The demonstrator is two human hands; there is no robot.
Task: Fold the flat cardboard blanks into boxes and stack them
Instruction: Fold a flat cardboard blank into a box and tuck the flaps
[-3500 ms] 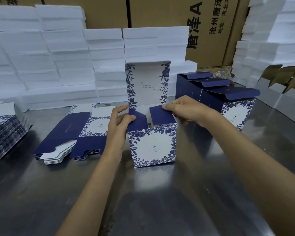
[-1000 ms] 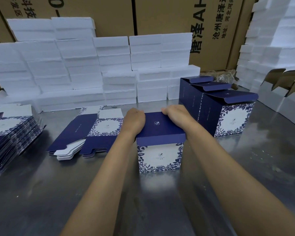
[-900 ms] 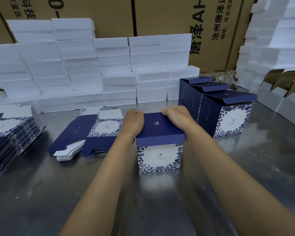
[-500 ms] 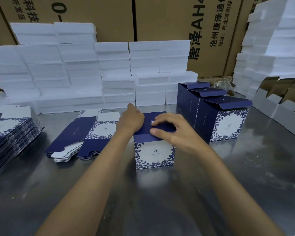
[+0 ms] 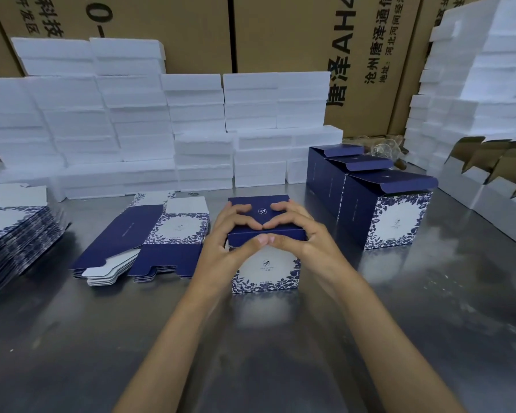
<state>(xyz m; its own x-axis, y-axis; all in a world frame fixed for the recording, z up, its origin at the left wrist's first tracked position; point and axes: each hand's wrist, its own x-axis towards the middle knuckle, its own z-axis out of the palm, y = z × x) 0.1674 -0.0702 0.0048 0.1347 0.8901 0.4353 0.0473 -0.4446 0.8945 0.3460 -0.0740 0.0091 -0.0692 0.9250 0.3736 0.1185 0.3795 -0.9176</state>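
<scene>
A folded box (image 5: pixel 265 269), navy lid on top and blue floral white front, stands on the metal table (image 5: pixel 414 308) at the centre. My left hand (image 5: pixel 222 234) and my right hand (image 5: pixel 300 231) both hold its lid's front edge: fingers curl over the top, thumbs meet on the front just under the edge. The lid lies down over the box. A pile of flat blanks (image 5: pixel 149 234) lies just left of the box. Three folded boxes (image 5: pixel 396 216) with lids ajar stand in a row to the right.
A taller stack of flat blanks (image 5: pixel 15 234) sits at the table's left edge. White foam blocks (image 5: pixel 197 129) are stacked along the back and at the right (image 5: pixel 489 84). Grey open cartons (image 5: pixel 489 189) line the right side. Brown cartons (image 5: pixel 280 34) stand behind.
The upright lid was folded down and pressed flat over the box. Both hands then slid from the lid's back corners to its front edge, thumbs now on the front face.
</scene>
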